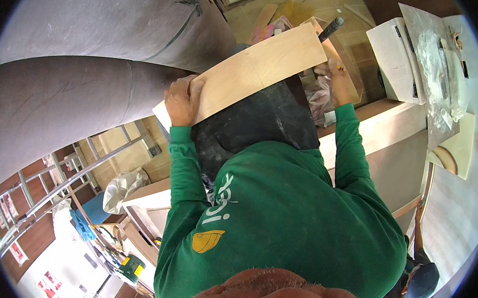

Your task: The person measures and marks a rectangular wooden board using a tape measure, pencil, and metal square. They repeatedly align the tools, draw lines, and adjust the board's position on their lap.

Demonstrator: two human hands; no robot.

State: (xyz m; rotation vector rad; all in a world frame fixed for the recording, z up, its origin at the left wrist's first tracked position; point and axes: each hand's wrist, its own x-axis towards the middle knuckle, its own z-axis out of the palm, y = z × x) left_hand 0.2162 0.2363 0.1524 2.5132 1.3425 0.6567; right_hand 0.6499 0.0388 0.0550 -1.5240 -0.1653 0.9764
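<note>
A long pale wooden board (261,65) lies slantwise across my lap, over dark trousers (258,114). My left hand (182,99) is closed on its left end, the fingers over the edge. My right hand (337,81) is down beyond the board's right end, beside a crumpled clear plastic bag (320,96). Its fingers do not show well enough to tell what they do. A small yellow-and-black thing (341,68) is by that hand. Past the board's far right corner, a dark ridged handle (331,29) sticks up.
Large grey padded rolls (77,88) fill the left. Behind them stands a metal ladder (64,184), with a white sack (124,190) nearby. White panels (397,60) and plastic-wrapped material (438,69) are at the right. Another person in a dark cap (422,282) is at the lower right.
</note>
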